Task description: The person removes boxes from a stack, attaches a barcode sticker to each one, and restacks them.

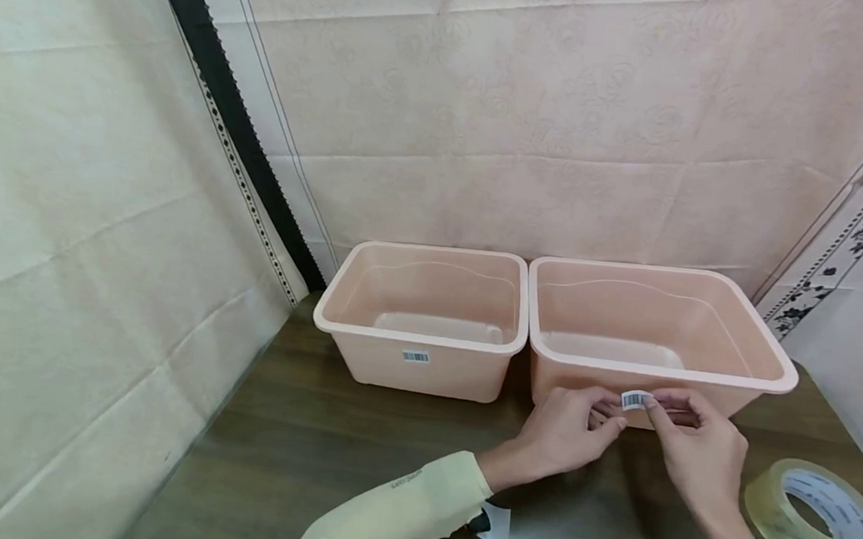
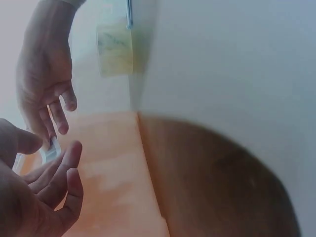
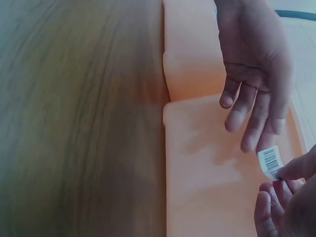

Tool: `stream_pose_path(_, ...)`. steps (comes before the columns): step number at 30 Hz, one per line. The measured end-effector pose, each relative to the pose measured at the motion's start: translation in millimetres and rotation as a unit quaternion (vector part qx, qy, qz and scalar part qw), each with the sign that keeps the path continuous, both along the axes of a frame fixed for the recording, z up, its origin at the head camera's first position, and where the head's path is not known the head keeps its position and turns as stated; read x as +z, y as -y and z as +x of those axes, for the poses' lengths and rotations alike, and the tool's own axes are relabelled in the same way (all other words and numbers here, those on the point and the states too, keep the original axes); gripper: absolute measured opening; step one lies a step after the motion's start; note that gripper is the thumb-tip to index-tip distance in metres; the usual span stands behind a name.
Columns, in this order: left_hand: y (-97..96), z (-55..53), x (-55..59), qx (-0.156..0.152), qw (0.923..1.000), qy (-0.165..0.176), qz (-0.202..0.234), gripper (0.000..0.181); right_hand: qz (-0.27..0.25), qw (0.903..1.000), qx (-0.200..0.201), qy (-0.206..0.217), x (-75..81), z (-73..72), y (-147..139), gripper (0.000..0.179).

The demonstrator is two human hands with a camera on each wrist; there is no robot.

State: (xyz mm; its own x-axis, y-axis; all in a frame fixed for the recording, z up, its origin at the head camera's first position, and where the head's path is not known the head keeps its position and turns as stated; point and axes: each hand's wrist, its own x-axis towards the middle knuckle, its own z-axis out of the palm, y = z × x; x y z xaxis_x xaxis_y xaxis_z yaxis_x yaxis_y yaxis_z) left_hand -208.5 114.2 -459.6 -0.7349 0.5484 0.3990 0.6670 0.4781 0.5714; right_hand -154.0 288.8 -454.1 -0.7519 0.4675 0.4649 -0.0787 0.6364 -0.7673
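Note:
A small white barcode sticker (image 1: 634,400) is pinched by my right hand (image 1: 706,446), whose thumb lies on its end in the right wrist view. My left hand (image 1: 561,429) is at the sticker's other end, with a fingertip right at its edge and the other fingers loosely extended. Both hands are close in front of the right-hand pink plastic bin (image 1: 739,380), and the sticker overlaps its front wall. Beside it stands a second pink bin (image 1: 365,363), bearing a similar barcode sticker (image 1: 415,356) on its front.
A roll of clear packing tape (image 1: 761,501) lies on the dark wooden table (image 1: 276,451) to the right of my right hand. A white scrap with a black piece (image 1: 495,524) lies by my left sleeve. Pale cloth (image 1: 533,101) hangs behind the bins.

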Motion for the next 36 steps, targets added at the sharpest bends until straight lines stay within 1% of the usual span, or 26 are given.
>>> stream_pose_path(3,-6.5,3.1,1.9,-0.013,0.9998,0.008,0.010,0.027,-0.003,0.9997,-0.018,-0.018,-0.5,-0.6,-5.7,0.011)
stream_pose_path(6,-12.8,5.7,3.4,-0.020,0.9998,0.006,0.006,0.032,0.002,0.9991,-0.032,-0.030,-1.6,-0.9,-10.7,0.012)
stream_pose_path(13,-18.0,8.1,5.3,-0.010,0.9998,0.002,-0.016,0.038,0.007,0.9959,-0.068,-0.059,-6.1,-5.8,-12.0,0.013)
stream_pose_path(17,-16.4,6.9,6.3,-0.011,0.9998,0.006,-0.018,0.039,0.006,0.9950,-0.074,-0.068,-6.7,-8.8,-11.0,0.014)
stream_pose_path(20,-14.7,6.4,6.6,-0.003,0.9998,0.000,-0.017,0.039,0.007,0.9946,-0.072,-0.075,-6.9,-10.7,-10.1,0.015)
stream_pose_path(23,-14.5,6.1,6.7,0.003,0.9999,0.008,-0.007,0.037,0.008,0.9941,-0.071,-0.082,-7.5,-12.2,-10.2,0.016)
stream_pose_path(25,-15.4,4.9,6.5,-0.009,0.9998,0.020,0.002,0.034,0.006,0.9939,-0.073,-0.083,-8.1,-13.0,-10.2,0.016)
stream_pose_path(27,-17.2,2.5,6.7,-0.030,0.9991,0.030,0.009,0.031,0.005,0.9937,-0.077,-0.081,-8.9,-13.8,-10.4,0.017)
stream_pose_path(30,-21.4,-2.6,7.3,-0.062,0.9976,0.030,0.010,0.029,0.006,0.9932,-0.087,-0.078,-10.4,-15.0,-11.5,0.019)
stream_pose_path(31,-22.7,-4.3,7.4,-0.069,0.9971,0.030,0.010,0.030,0.007,0.9928,-0.091,-0.078,-10.7,-15.6,-11.9,0.020)
stream_pose_path(33,-24.9,-7.5,7.4,-0.074,0.9968,0.030,0.008,0.031,0.009,0.9922,-0.098,-0.077,-12.0,-16.0,-13.0,0.021)
stream_pose_path(36,-26.6,-10.8,7.1,-0.072,0.9967,0.038,0.000,0.033,0.008,0.9915,-0.105,-0.076,-13.7,-16.2,-14.5,0.021)
